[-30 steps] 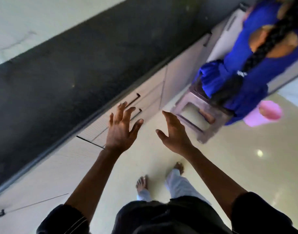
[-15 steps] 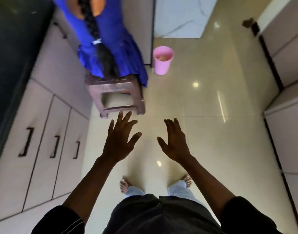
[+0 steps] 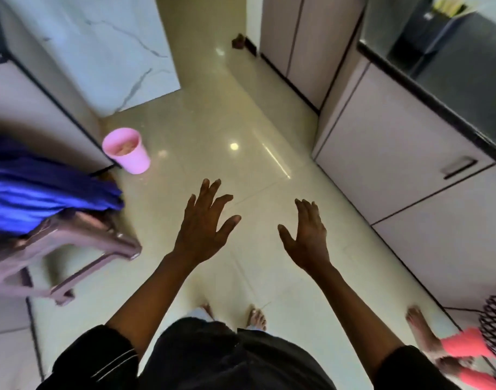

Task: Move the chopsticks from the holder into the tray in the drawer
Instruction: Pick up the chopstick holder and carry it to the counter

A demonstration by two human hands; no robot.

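Note:
My left hand [image 3: 204,226] and my right hand [image 3: 307,235] are held out in front of me over the shiny cream floor, fingers spread, both holding nothing. At the far top right, on a dark countertop [image 3: 455,77], stands a dark holder [image 3: 427,26] with pale yellow sticks [image 3: 449,7] poking out; they are blurred. A closed drawer front [image 3: 393,147] with a dark handle [image 3: 459,167] sits under that counter on the right. No tray is in view.
A person in blue [image 3: 30,190] sits on a brown stool [image 3: 72,249] at the left. A pink bucket [image 3: 127,150] stands on the floor beside them. Another person's foot and red trouser leg [image 3: 438,344] are at the bottom right, by a black mesh basket [image 3: 494,319].
The view has swung to the right: the stool and pink bucket slid to the left, and the right-hand counter with the holder came into sight. Both hands stay spread with nothing in them.

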